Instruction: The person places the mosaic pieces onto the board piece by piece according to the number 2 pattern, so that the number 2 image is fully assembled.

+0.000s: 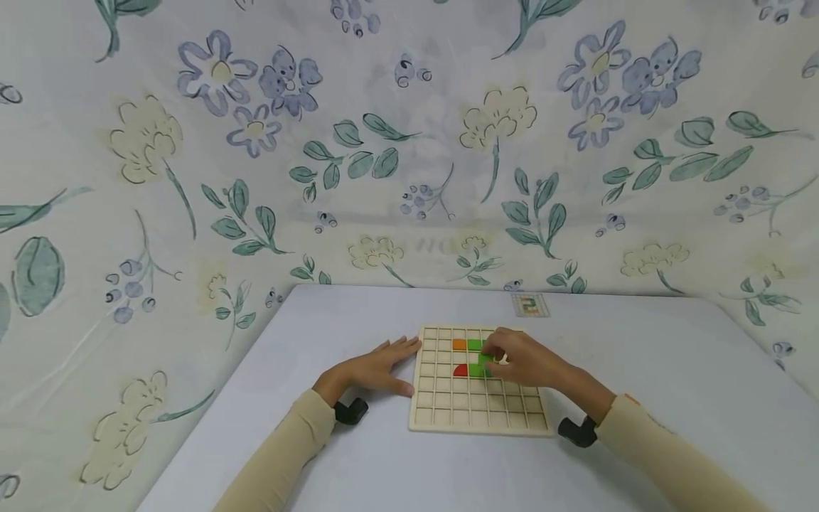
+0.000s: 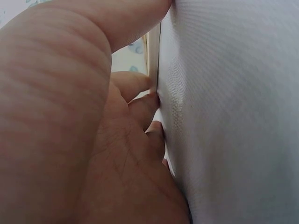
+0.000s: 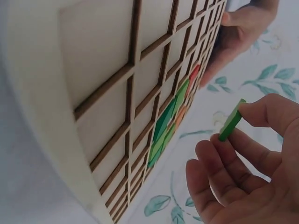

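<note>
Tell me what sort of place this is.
Probably an indoor spot set up for tabletop puzzles or games: a plain white table, a white floral-printed backdrop behind it, and a pale wooden grid board on top.

Left hand (image 1: 372, 370) outstretched, right hand (image 1: 527, 360) in a pinch

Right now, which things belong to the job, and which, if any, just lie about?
Job:
green tile, pinched by right hand
wooden grid board, left hand at its edge
red tile, orange tile
printed card, perhaps a guide

Just surroundings:
white table
floral backdrop
</note>
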Tool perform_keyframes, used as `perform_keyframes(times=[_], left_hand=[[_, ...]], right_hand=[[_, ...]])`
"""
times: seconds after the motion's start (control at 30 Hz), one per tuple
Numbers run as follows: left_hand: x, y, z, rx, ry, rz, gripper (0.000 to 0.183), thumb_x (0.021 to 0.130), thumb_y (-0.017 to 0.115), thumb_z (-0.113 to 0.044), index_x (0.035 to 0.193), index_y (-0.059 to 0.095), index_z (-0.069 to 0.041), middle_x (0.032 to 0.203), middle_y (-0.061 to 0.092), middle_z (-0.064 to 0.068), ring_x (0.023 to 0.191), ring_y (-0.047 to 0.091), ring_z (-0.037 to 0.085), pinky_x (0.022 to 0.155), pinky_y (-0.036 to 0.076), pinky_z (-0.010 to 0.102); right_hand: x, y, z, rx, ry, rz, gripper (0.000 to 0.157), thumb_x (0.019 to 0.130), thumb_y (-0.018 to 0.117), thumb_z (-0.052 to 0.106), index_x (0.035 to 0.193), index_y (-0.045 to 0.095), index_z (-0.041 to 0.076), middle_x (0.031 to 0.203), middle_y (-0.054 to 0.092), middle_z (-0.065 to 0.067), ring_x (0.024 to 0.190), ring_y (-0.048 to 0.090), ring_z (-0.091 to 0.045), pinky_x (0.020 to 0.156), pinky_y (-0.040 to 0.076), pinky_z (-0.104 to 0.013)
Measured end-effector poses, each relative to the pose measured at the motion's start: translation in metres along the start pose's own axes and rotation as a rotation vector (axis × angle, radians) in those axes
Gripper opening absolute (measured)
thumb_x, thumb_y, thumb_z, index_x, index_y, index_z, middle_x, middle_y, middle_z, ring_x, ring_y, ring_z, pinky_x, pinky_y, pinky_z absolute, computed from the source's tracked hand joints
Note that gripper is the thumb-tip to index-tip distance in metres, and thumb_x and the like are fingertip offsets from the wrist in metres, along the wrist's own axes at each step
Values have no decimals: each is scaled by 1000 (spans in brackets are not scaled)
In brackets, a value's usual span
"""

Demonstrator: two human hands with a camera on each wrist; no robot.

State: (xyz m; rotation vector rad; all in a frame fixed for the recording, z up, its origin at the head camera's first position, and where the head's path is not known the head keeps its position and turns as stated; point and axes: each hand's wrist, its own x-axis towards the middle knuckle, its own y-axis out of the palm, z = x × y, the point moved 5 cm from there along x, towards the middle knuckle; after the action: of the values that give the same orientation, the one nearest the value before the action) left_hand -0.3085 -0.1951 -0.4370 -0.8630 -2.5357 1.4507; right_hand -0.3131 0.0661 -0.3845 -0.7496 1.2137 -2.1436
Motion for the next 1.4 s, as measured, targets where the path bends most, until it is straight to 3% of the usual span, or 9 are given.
perform_keyframes(times=[0.17, 0.43, 1.0, 1.2, 1.4], left_hand=[[0, 6, 1, 3, -6, 6, 99, 86, 74, -48, 160, 20, -11, 169, 15, 5, 158, 4, 27, 128, 1, 51], [0, 1, 1, 7, -4, -8, 98, 87, 74, -48, 161, 20, -13, 169, 14, 3, 158, 4, 26, 129, 1, 49], [0, 0, 4, 19, -1, 3, 99, 87, 72, -50, 161, 19, -13, 169, 13, 3, 158, 3, 26, 129, 1, 49], [-1, -1, 2, 10, -11, -2, 99, 86, 74, -50, 161, 19, -15, 169, 13, 1, 158, 3, 24, 129, 1, 48], [1, -1, 2, 15, -15, 2, 99, 86, 73, -50, 161, 19, -16, 169, 13, 0, 158, 2, 23, 129, 0, 47]], right_hand=[[4, 12, 4, 15, -3, 21, 15, 91, 71, 15, 105, 70, 9, 95, 63, 4, 86, 60, -10, 75, 55, -21], [12, 17, 13, 34, -46, 4, 12, 91, 70, 16, 102, 70, 10, 93, 63, 4, 85, 59, -11, 75, 55, -23], [26, 31, 14, 33, -32, 31, 10, 92, 71, 16, 100, 72, 11, 91, 60, 6, 83, 56, -8, 73, 53, -21], [25, 37, 10, 36, 20, 84, 9, 91, 72, 19, 98, 70, 14, 89, 58, 8, 81, 53, -8, 72, 51, -23], [23, 43, 10, 6, 15, 129, 10, 90, 71, 20, 98, 70, 14, 92, 57, 7, 81, 53, -8, 70, 51, -21]])
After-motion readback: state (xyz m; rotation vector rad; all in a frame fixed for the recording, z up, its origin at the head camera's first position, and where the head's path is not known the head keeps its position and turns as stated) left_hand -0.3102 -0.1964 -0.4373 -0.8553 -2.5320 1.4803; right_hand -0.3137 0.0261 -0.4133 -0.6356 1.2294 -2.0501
